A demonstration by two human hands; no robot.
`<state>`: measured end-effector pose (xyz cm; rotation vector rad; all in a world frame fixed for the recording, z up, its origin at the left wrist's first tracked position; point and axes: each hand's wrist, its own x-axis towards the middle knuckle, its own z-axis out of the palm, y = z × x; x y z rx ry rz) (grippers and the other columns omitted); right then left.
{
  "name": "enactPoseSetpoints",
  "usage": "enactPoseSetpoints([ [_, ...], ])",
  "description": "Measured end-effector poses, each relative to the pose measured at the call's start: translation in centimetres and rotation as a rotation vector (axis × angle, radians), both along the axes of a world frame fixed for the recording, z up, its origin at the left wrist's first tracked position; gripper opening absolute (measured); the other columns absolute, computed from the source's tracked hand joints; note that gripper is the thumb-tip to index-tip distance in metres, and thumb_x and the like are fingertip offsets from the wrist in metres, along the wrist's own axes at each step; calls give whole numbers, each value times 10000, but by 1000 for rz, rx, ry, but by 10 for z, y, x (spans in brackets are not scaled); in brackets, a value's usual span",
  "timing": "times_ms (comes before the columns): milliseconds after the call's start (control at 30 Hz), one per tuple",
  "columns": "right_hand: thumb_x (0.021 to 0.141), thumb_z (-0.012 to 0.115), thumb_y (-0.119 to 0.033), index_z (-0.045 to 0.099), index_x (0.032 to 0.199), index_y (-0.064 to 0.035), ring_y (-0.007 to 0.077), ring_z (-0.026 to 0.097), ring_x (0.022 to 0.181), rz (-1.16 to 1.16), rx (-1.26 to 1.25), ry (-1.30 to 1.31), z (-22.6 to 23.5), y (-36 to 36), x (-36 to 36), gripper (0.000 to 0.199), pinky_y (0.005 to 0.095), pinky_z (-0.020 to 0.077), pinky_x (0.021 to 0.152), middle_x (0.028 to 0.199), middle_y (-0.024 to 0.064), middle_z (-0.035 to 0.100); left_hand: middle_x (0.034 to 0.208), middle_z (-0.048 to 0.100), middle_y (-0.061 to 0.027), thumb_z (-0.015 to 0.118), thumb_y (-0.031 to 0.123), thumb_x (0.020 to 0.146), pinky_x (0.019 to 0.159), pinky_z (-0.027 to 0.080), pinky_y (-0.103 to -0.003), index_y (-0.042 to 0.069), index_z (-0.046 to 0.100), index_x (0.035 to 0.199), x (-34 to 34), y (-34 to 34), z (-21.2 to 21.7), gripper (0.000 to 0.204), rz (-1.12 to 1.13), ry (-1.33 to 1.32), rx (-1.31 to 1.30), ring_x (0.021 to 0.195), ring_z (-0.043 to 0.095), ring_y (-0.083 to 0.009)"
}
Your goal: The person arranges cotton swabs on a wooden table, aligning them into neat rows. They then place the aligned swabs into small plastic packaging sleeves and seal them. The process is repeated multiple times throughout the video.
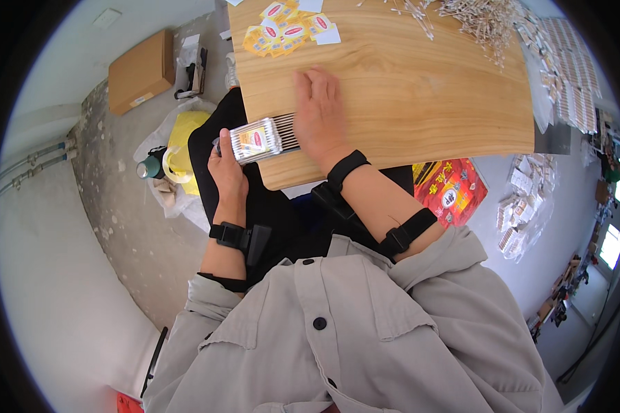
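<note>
My left hand (228, 169) grips a small clear packet of cotton swabs (254, 140) at the table's near left corner, thumb along its side. The packet has a white and yellow label with a red oval, and white cotton tips show at its edge. Dark swab sticks (286, 131) stick out of it toward the right. Over their far ends lies my right hand (319, 110), back up, slightly blurred, fingers stretched forward over the wood. Its thumb and palm are hidden, so contact with the sticks is unclear.
Yellow and white labels (282, 31) lie at the wooden table's (420, 89) far left. Loose swabs (486, 24) are heaped at its far right, with packed swabs (572, 76) beyond. A red printed bag (451, 189), a yellow bag (182, 141) and a cardboard box (141, 72) are around the table.
</note>
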<state>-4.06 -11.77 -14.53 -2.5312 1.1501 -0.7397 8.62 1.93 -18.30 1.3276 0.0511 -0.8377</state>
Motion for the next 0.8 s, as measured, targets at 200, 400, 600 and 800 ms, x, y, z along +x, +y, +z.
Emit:
enactPoseSetpoints([
  [200, 864, 517, -79, 534, 1239, 5, 339, 424, 1293, -14, 2, 18, -1, 6, 12, 385, 508, 295, 1133, 1213, 157, 502, 842, 682, -46, 627, 290, 979, 651, 519, -243, -3, 641, 939, -1, 0, 3, 296, 13, -104, 29, 714, 635, -92],
  [400, 847, 481, -22, 526, 1245, 23, 366, 410, 1286, 1, 77, -88, 0, 10, 22, 402, 486, 306, 1122, 1241, 190, 498, 787, 633, 4, 634, 295, 977, 655, 466, -227, -23, 651, 906, -4, -5, 20, 326, 3, -241, 116, 712, 557, -56],
  [600, 1007, 402, -121, 462, 1306, 44, 301, 444, 1277, -171, 711, -815, 7, 16, -9, 347, 411, 339, 1116, 1288, 180, 497, 724, 540, 68, 628, 305, 974, 591, 360, -218, 35, 659, 804, 18, 11, 21, 321, -183, -243, 98, 669, 435, -19],
  [800, 1070, 314, -281, 340, 1409, 50, 265, 391, 1349, -24, 869, -895, 11, 44, 3, 475, 391, 262, 1178, 1394, 174, 423, 706, 569, 63, 613, 357, 980, 586, 382, -206, 13, 683, 849, 14, 8, 22, 375, -136, -131, 54, 646, 467, -16],
])
